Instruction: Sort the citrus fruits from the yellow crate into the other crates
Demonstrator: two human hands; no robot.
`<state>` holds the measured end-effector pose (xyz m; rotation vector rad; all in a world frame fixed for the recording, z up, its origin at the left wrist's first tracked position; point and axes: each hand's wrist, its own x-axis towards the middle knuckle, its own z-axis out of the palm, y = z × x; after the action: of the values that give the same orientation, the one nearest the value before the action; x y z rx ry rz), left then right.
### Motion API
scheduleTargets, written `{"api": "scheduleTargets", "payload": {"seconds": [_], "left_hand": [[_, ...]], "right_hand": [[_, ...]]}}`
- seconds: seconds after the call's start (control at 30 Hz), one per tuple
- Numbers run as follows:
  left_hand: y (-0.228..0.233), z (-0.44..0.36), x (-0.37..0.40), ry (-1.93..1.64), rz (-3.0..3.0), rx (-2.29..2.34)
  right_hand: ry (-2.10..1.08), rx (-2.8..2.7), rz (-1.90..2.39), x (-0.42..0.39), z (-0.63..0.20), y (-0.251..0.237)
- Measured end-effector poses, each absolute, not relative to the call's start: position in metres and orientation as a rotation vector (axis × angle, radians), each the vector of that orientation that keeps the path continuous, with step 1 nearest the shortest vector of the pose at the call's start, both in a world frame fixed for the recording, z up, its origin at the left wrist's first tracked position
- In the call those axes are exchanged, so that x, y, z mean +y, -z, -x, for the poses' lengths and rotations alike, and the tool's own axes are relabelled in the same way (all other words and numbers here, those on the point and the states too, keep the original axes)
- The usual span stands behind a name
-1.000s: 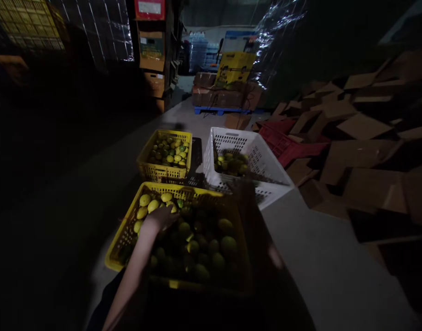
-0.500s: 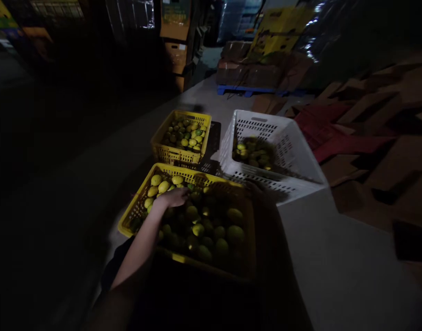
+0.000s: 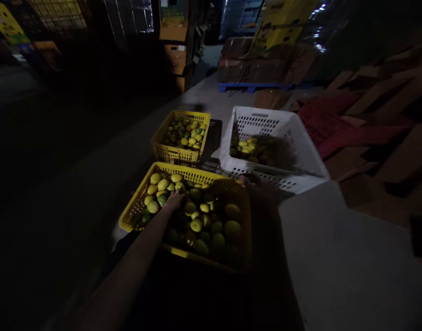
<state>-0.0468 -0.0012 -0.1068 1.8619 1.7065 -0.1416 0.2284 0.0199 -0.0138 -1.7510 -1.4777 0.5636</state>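
Nearest, at the lower centre of the frame, the front crate [image 3: 179, 252] holds yellow and green lemons [image 3: 163, 185], the left hand [image 3: 175, 198] resting on them with fingers bent, its grip on any fruit impossible to tell, while the right hand [image 3: 255, 187] at the far right corner is too dark to read its grip. Beyond, 2 more fruit-filled crates stand mid-frame: a yellow rear crate [image 3: 179, 156] and, to its right, a white crate [image 3: 305, 146]. Farther, a red crate [image 3: 323, 125] lies at right, a blue pallet [image 3: 249, 87] at upper centre-right.
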Motion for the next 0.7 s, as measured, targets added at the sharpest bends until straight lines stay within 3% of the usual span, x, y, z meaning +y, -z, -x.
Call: {"api": "scheduleTargets", "payload": {"seconds": [0.2,0.27,0.4,0.53,0.7], "left_hand": [[0.095,0.04,0.016,-0.01,-1.813,1.817],[0.075,0.036,0.023,-0.273,-1.74,1.829],[0.017,0.034,0.02,-1.093,-1.149,1.242],[-0.023,0.044,0.001,-1.271,-0.52,0.72],[-0.026,0.066,-0.003,-1.43,-0.157,0.788]], "right_hand": [[-0.632,-1.343,1.842,0.014,-0.22,-0.003],[-0.634,-1.327,1.866,0.014,-0.214,-0.004],[-0.629,-1.408,1.805,0.015,-0.204,-0.003],[-0.598,-1.532,1.77,0.014,-0.189,0.002],[-0.65,-1.698,1.838,0.015,-0.165,0.01]]}}
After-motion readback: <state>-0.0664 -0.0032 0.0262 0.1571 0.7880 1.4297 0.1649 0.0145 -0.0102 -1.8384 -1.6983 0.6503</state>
